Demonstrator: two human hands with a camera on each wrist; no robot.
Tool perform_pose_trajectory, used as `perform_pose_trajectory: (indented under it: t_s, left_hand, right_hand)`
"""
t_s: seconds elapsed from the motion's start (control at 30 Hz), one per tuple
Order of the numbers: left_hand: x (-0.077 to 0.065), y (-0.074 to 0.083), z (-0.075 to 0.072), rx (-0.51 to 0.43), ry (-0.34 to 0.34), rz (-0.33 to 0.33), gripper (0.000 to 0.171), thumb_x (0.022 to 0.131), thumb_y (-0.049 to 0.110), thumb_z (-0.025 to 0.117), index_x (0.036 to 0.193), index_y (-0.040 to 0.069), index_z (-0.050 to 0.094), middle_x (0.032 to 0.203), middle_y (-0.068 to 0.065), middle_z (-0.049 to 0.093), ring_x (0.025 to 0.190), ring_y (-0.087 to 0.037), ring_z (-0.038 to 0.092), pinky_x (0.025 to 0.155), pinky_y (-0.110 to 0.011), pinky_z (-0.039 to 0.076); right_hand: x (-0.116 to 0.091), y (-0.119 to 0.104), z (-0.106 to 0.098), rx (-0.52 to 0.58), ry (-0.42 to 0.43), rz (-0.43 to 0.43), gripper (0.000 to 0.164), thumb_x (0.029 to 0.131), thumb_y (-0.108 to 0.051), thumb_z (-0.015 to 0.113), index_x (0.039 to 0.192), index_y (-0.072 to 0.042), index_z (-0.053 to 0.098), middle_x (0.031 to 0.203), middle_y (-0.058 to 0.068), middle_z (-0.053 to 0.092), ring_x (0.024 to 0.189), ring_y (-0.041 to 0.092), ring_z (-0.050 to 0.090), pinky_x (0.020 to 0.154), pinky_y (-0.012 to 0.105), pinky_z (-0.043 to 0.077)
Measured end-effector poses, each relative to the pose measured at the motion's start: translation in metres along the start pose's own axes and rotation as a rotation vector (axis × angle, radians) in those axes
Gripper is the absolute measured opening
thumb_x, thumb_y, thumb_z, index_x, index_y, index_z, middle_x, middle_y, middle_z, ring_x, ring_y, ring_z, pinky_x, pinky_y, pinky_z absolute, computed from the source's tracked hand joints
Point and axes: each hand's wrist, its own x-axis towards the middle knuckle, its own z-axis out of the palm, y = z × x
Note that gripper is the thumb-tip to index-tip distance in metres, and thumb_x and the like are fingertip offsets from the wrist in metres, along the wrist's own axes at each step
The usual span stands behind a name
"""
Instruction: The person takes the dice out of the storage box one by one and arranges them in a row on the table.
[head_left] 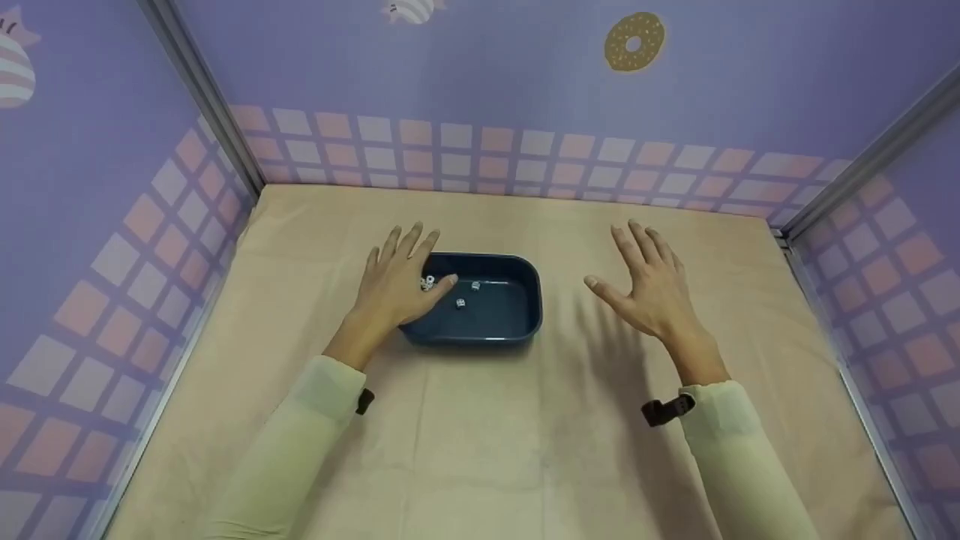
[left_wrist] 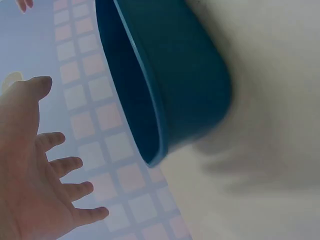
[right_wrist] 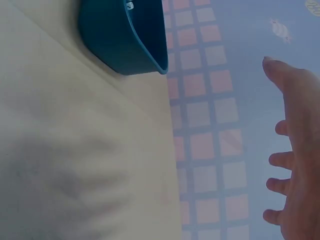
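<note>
A dark blue rectangular tray (head_left: 499, 339) lies on the table, with several small white dice (head_left: 460, 303) on its floor. Over the tray's left end hovers my left hand (head_left: 396, 291), fingers spread and straight, hiding that end and perhaps more dice. In the left wrist view the left hand (left_wrist: 35, 175) is apart from the tray wall (left_wrist: 195, 75) and holds nothing. My right hand (head_left: 657, 296) is held in the air to the right of the tray, fingers extended, casting a shadow on the cloth. The right wrist view shows that hand (right_wrist: 305, 155) with nothing in it.
A pale peach cloth (head_left: 480, 435) covers the table. Purple walls with pink and white checks (head_left: 495, 150) enclose it at the back and both sides, joined by grey metal posts (head_left: 206, 90). Each wrist wears a dark strap (head_left: 667, 410).
</note>
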Motion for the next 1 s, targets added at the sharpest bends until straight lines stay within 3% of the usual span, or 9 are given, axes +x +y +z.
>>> perform_pose_trajectory:
  t_s: [0.1, 0.2, 0.3, 0.4, 0.57, 0.7, 0.8, 1.0]
  left_hand:
    - [-0.004, -0.014, 0.001, -0.057, -0.003, -0.008, 0.085, 0.104, 0.064, 0.051, 0.17, 0.018, 0.023, 0.175, -0.014, 0.02, 0.161, -0.042, 0.014, 0.126, -0.068, 0.019]
    - [-0.008, -0.031, 0.003, -0.18, -0.014, -0.03, 0.082, 0.106, 0.055, 0.053, 0.17, 0.014, 0.021, 0.173, -0.019, 0.024, 0.158, -0.045, 0.021, 0.123, -0.069, 0.026]
    - [-0.012, -0.049, 0.01, -0.349, -0.032, -0.085, 0.08, 0.108, 0.049, 0.051, 0.17, 0.011, 0.019, 0.169, -0.022, 0.027, 0.155, -0.046, 0.026, 0.121, -0.068, 0.03]
    - [-0.016, -0.063, 0.021, -0.569, -0.049, -0.181, 0.076, 0.11, 0.046, 0.048, 0.17, 0.009, 0.017, 0.165, -0.022, 0.033, 0.152, -0.044, 0.033, 0.121, -0.062, 0.034]
    - [-0.015, -0.068, 0.037, -0.874, -0.091, -0.314, 0.066, 0.114, 0.039, 0.039, 0.168, 0.006, 0.021, 0.162, -0.022, 0.038, 0.151, -0.039, 0.038, 0.124, -0.055, 0.034]
    - [-0.011, -0.065, 0.048, -0.944, -0.101, -0.339, 0.058, 0.116, 0.036, 0.035, 0.166, 0.007, 0.029, 0.165, -0.022, 0.036, 0.155, -0.036, 0.033, 0.128, -0.05, 0.027]
    - [-0.01, -0.063, 0.053, -0.936, -0.059, -0.337, 0.053, 0.116, 0.033, 0.038, 0.165, 0.012, 0.036, 0.166, -0.018, 0.038, 0.156, -0.033, 0.031, 0.129, -0.049, 0.024]
    - [-0.015, -0.065, 0.062, -0.896, 0.032, -0.322, 0.048, 0.115, 0.029, 0.043, 0.162, 0.016, 0.045, 0.159, -0.015, 0.049, 0.148, -0.032, 0.044, 0.125, -0.051, 0.032]
  right_hand:
    - [0.004, -0.008, 0.008, 0.077, -0.016, -0.023, 0.088, 0.098, -0.061, 0.064, 0.168, -0.018, 0.032, 0.173, 0.015, 0.028, 0.157, 0.045, 0.023, 0.117, 0.078, 0.023]
    - [0.009, -0.021, 0.019, 0.166, -0.033, -0.048, 0.086, 0.099, -0.059, 0.065, 0.168, -0.018, 0.033, 0.172, 0.013, 0.03, 0.156, 0.042, 0.026, 0.12, 0.074, 0.025]
    - [0.015, -0.036, 0.033, 0.252, -0.054, -0.067, 0.083, 0.1, -0.058, 0.065, 0.167, -0.017, 0.036, 0.17, 0.011, 0.033, 0.156, 0.037, 0.029, 0.123, 0.066, 0.028]
    - [0.02, -0.051, 0.052, 0.33, -0.071, -0.074, 0.081, 0.1, -0.057, 0.067, 0.164, -0.016, 0.041, 0.166, 0.01, 0.04, 0.153, 0.033, 0.036, 0.122, 0.061, 0.034]
    - [0.032, -0.079, 0.094, 0.481, 0.019, -0.076, 0.062, 0.098, -0.042, 0.077, 0.145, -0.005, 0.061, 0.138, 0.012, 0.063, 0.128, 0.031, 0.061, 0.105, 0.051, 0.055]
    - [0.041, -0.102, 0.125, 0.504, 0.023, -0.068, 0.047, 0.096, -0.029, 0.081, 0.132, -0.001, 0.07, 0.12, 0.013, 0.071, 0.112, 0.028, 0.068, 0.097, 0.042, 0.059]
    - [0.047, -0.115, 0.141, 0.462, -0.038, -0.063, 0.039, 0.096, -0.025, 0.081, 0.125, 0.0, 0.073, 0.115, 0.011, 0.072, 0.106, 0.026, 0.069, 0.095, 0.039, 0.06]
    - [0.057, -0.129, 0.157, 0.4, -0.181, -0.071, 0.034, 0.097, -0.022, 0.081, 0.121, 0.0, 0.075, 0.11, 0.008, 0.07, 0.102, 0.023, 0.069, 0.092, 0.036, 0.06]
